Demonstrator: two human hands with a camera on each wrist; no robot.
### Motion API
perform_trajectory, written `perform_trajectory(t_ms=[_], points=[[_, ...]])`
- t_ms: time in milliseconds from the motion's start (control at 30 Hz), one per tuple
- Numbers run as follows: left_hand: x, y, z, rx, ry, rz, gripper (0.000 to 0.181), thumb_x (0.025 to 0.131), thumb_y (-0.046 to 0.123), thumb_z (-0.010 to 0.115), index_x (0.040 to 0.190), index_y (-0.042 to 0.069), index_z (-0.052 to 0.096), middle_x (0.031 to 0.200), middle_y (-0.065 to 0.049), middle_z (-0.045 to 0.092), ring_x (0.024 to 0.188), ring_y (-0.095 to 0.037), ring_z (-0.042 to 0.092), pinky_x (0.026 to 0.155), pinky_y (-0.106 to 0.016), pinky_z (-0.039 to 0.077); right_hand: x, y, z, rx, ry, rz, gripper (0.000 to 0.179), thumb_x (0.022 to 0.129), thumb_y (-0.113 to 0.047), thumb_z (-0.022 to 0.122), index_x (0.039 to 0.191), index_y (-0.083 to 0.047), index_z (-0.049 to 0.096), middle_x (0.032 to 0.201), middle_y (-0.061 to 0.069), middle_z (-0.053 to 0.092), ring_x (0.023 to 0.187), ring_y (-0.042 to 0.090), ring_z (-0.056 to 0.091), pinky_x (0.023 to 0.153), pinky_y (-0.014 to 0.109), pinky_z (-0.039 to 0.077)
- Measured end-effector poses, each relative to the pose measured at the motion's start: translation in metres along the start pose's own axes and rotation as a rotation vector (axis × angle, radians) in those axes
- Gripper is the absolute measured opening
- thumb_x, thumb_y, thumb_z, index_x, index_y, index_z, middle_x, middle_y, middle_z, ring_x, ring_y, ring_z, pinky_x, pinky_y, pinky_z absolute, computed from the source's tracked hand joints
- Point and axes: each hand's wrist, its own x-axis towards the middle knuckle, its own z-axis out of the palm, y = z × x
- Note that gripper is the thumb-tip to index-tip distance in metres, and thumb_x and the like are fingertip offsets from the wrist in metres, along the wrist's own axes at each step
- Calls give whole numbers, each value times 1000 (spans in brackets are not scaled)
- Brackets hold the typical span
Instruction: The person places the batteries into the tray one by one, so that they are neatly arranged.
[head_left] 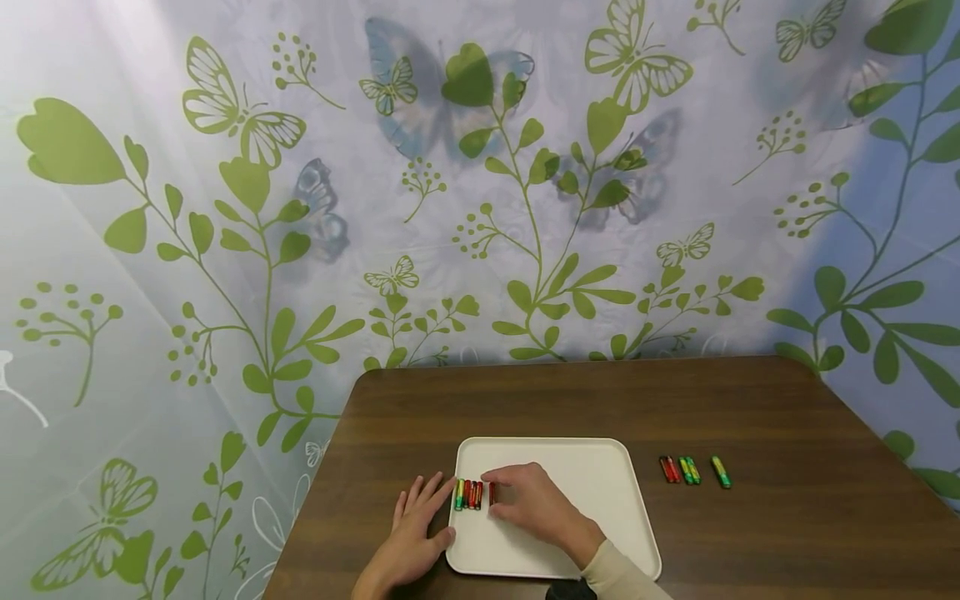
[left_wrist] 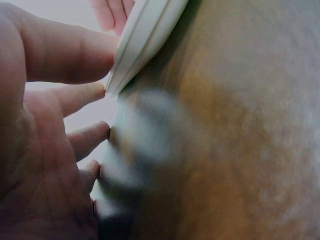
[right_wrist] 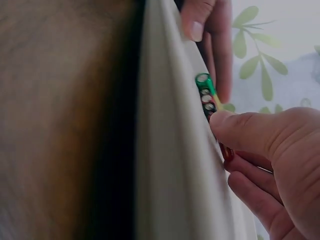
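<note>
My right hand (head_left: 536,504) is over the left part of a white tray (head_left: 570,458), pinching a red battery (head_left: 492,493) by its ends between thumb and fingers. Just left of it, a short row of batteries (head_left: 468,494) stands side by side along the tray's left rim, one green and the others red. In the right wrist view, the ends of the row (right_wrist: 206,98) show beyond my thumb, which partly hides the red battery (right_wrist: 227,152). My left hand (head_left: 408,542) lies beside the tray with fingers spread, its thumb touching the left rim (left_wrist: 145,45).
On the brown wooden table (head_left: 750,542), right of the tray, lie two red batteries (head_left: 670,469), a green pair (head_left: 690,470) and a single green battery (head_left: 721,472). A curtain (head_left: 450,208) printed with leaves and butterflies hangs behind the table.
</note>
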Motion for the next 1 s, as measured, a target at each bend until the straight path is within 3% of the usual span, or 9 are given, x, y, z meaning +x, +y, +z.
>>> perform_trajectory(t_ms=[200,500,833,1000], points=[[-2,1,0,1,17,41,69,92,19,66,155,17,39,163,-20,28,152,-51,5,114,-70,-6,3,-3,7,-43,37,-37,38,79,-12,83,116,-12,74,111,-3,76,104,12,71,90,33,58],[-1,0,1,5,21,56,69,92,19,65,155,17,39,162,-21,28,151,-52,5,114,-70,-5,5,-5,13,-62,39,-25,38,81,-15,83,118,-14,73,115,-5,74,107,7,68,92,33,57],[-2,2,0,9,28,62,69,92,18,65,155,15,39,162,-21,29,151,-52,6,115,-69,-5,1,-4,7,-81,57,-33,42,80,-21,83,119,-11,72,117,-1,74,109,11,69,93,35,58],[-2,3,1,13,28,40,69,91,19,65,155,17,39,162,-21,29,151,-51,6,115,-70,-5,-5,3,-4,-19,25,9,46,82,-29,83,122,-11,72,120,-1,73,112,11,68,94,36,57]])
